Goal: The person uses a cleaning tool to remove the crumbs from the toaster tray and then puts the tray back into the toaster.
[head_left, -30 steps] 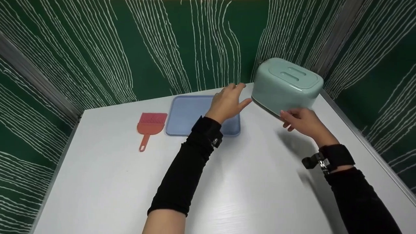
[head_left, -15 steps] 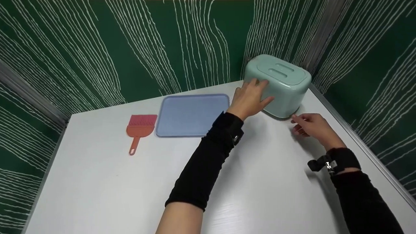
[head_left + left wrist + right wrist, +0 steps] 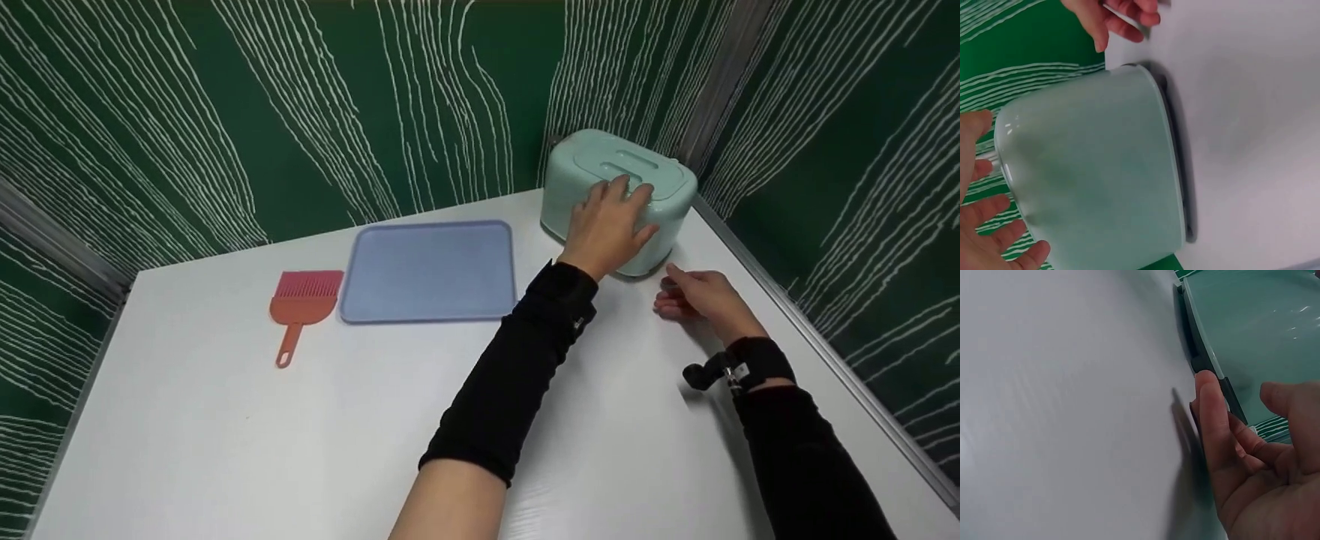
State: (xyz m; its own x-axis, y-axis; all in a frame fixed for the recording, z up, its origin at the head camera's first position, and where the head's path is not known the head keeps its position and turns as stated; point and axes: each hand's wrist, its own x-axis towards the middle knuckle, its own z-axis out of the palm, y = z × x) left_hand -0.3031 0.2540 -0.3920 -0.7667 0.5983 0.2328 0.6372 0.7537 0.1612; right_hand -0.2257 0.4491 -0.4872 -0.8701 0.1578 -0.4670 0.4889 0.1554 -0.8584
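A mint-green toaster point(image 3: 619, 202) with two slot-shaped recesses on top stands in the far right corner of the table. My left hand point(image 3: 609, 229) is at its near upper edge with the fingers spread. In the left wrist view those fingers point(image 3: 985, 211) are beside the toaster's top; whether they touch it I cannot tell. Near its lower right corner is my right hand point(image 3: 705, 296), thumb up and fingers loosely bent. The right wrist view shows the fingertips point(image 3: 1207, 391) close to the toaster's dark base point(image 3: 1196, 337), with nothing held.
A blue tray point(image 3: 431, 274) lies left of the toaster. Further left is an orange-red brush-shaped dustpan-like tool point(image 3: 304, 309) with a pink comb-like edge. The white table point(image 3: 337, 427) meets green walls point(image 3: 300, 112) with white wavy lines at the back and right.
My left hand has moved right, from over the tray to the toaster's upper edge. My right hand stays near the toaster's lower right corner. The head view has shifted right.
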